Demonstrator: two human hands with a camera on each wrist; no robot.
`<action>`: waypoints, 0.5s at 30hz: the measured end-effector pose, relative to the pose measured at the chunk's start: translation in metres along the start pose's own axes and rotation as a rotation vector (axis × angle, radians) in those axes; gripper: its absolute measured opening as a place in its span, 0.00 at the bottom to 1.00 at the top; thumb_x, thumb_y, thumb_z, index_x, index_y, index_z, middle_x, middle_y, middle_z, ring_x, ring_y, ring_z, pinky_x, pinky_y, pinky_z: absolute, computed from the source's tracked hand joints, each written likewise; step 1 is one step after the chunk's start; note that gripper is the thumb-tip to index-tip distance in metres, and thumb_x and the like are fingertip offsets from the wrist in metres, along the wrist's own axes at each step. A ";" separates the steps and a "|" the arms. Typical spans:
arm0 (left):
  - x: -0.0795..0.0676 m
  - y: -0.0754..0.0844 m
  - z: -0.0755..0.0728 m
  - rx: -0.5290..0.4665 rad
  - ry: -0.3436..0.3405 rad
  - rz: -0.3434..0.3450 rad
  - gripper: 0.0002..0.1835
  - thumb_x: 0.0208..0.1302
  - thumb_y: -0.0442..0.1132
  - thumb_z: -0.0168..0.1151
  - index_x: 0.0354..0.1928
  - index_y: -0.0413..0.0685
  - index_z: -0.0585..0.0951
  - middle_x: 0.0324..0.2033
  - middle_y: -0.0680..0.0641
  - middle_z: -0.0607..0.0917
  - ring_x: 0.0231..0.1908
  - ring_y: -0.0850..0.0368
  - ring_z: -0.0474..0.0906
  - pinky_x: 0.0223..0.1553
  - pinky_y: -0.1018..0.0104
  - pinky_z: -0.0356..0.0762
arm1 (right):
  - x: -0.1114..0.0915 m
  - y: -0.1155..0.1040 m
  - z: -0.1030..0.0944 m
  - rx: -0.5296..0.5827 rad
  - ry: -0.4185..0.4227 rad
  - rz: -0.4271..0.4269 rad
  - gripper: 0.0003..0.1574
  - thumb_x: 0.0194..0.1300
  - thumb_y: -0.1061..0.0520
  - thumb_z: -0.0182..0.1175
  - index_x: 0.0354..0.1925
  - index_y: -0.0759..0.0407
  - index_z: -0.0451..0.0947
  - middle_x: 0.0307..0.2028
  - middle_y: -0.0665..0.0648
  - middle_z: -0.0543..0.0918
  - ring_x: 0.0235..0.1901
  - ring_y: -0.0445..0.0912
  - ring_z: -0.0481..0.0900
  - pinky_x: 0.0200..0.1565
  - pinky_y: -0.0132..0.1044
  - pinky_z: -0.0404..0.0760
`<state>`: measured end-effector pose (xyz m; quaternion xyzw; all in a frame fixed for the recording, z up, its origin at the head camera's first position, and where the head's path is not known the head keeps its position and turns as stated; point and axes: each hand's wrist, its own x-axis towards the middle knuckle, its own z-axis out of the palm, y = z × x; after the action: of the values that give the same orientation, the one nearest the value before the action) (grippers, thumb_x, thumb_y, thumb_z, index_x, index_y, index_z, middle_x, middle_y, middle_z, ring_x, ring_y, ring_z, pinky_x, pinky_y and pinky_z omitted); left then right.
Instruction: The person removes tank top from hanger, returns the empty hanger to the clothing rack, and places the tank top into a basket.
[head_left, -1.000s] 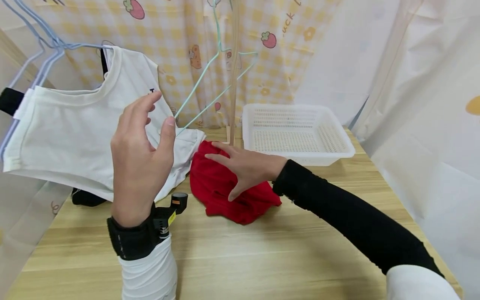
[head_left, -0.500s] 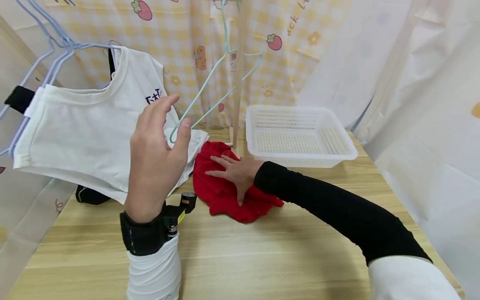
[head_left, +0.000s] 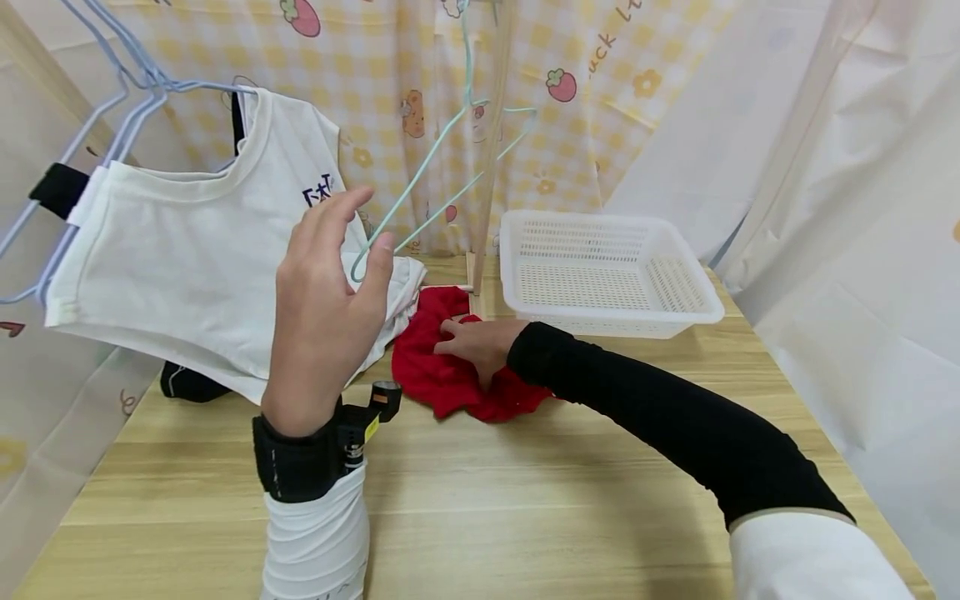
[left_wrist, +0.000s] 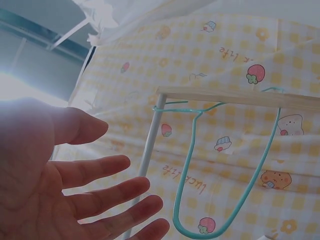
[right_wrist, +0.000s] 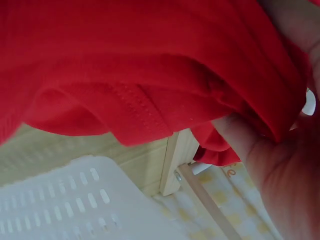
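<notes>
A crumpled red garment [head_left: 423, 367] lies on the wooden table, near the foot of a wooden stand. My right hand [head_left: 483, 346] reaches over it and grips a fold of it. Up close in the right wrist view, the thumb and fingers close around the red cloth [right_wrist: 125, 55], where a stitched hem shows. My left hand [head_left: 322, 300] is raised in front of a white sleeveless top [head_left: 187, 250], holding nothing. In the left wrist view its fingers [left_wrist: 107, 195] are spread, with a mint green hanger [left_wrist: 182, 185] hanging from the wooden bar beyond them.
Behind my right hand stands a white perforated basket [head_left: 607, 314]. The white top hangs at the left from light blue hangers [head_left: 142, 92]. A wooden post [head_left: 491, 167] rises at the back, and a black item [head_left: 191, 383] lies beneath the top. Curtains surround the table [head_left: 480, 508].
My right hand's spread fingers have curled into the red garment, and the cloth has bunched under them. The left hand stays raised while the head view has shifted slightly left.
</notes>
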<state>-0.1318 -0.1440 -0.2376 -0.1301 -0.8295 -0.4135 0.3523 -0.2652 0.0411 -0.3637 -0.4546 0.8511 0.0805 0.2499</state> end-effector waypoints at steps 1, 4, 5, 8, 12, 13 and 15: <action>0.000 0.000 0.000 0.000 -0.001 -0.004 0.24 0.80 0.39 0.59 0.73 0.40 0.77 0.72 0.38 0.79 0.76 0.43 0.70 0.76 0.39 0.69 | 0.000 0.000 0.001 -0.006 0.006 -0.017 0.49 0.63 0.54 0.79 0.78 0.49 0.69 0.74 0.60 0.66 0.70 0.53 0.71 0.66 0.43 0.82; 0.000 0.000 -0.001 -0.006 -0.002 -0.013 0.24 0.80 0.39 0.59 0.73 0.40 0.77 0.72 0.39 0.79 0.76 0.43 0.70 0.75 0.39 0.69 | -0.001 0.001 0.003 -0.018 0.024 -0.078 0.37 0.67 0.63 0.73 0.72 0.54 0.76 0.66 0.59 0.73 0.63 0.52 0.76 0.63 0.40 0.82; 0.000 0.000 -0.001 -0.009 -0.001 -0.016 0.24 0.80 0.39 0.59 0.73 0.40 0.77 0.72 0.39 0.79 0.76 0.43 0.70 0.75 0.39 0.69 | -0.002 0.001 0.003 -0.023 0.034 -0.102 0.34 0.67 0.66 0.71 0.70 0.55 0.78 0.63 0.59 0.75 0.61 0.51 0.76 0.62 0.40 0.82; 0.001 0.000 -0.001 -0.013 -0.001 -0.013 0.24 0.80 0.39 0.59 0.73 0.40 0.77 0.72 0.38 0.79 0.76 0.43 0.70 0.76 0.39 0.68 | -0.005 0.001 0.004 -0.024 0.061 -0.167 0.26 0.68 0.70 0.67 0.62 0.59 0.84 0.55 0.59 0.80 0.55 0.51 0.77 0.60 0.39 0.81; 0.000 0.000 -0.002 -0.019 -0.005 -0.010 0.24 0.80 0.38 0.59 0.73 0.40 0.77 0.72 0.39 0.78 0.76 0.43 0.69 0.78 0.41 0.66 | -0.016 0.002 0.002 -0.012 0.078 -0.199 0.15 0.69 0.69 0.68 0.52 0.61 0.87 0.47 0.57 0.82 0.48 0.47 0.74 0.56 0.37 0.79; 0.000 -0.001 -0.002 -0.019 -0.005 -0.010 0.24 0.80 0.38 0.59 0.73 0.40 0.77 0.72 0.39 0.79 0.76 0.43 0.69 0.78 0.42 0.66 | -0.020 0.001 0.000 -0.006 0.078 -0.199 0.12 0.69 0.69 0.68 0.49 0.61 0.87 0.45 0.57 0.82 0.46 0.46 0.73 0.54 0.36 0.78; 0.000 0.000 -0.002 -0.017 -0.004 -0.012 0.24 0.79 0.38 0.59 0.73 0.40 0.77 0.72 0.39 0.79 0.76 0.43 0.69 0.78 0.42 0.66 | -0.029 0.001 -0.006 0.009 0.080 -0.199 0.07 0.69 0.68 0.69 0.44 0.60 0.86 0.42 0.55 0.81 0.44 0.44 0.72 0.50 0.34 0.77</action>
<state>-0.1309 -0.1457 -0.2373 -0.1290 -0.8273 -0.4225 0.3471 -0.2549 0.0611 -0.3444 -0.5385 0.8114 0.0331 0.2247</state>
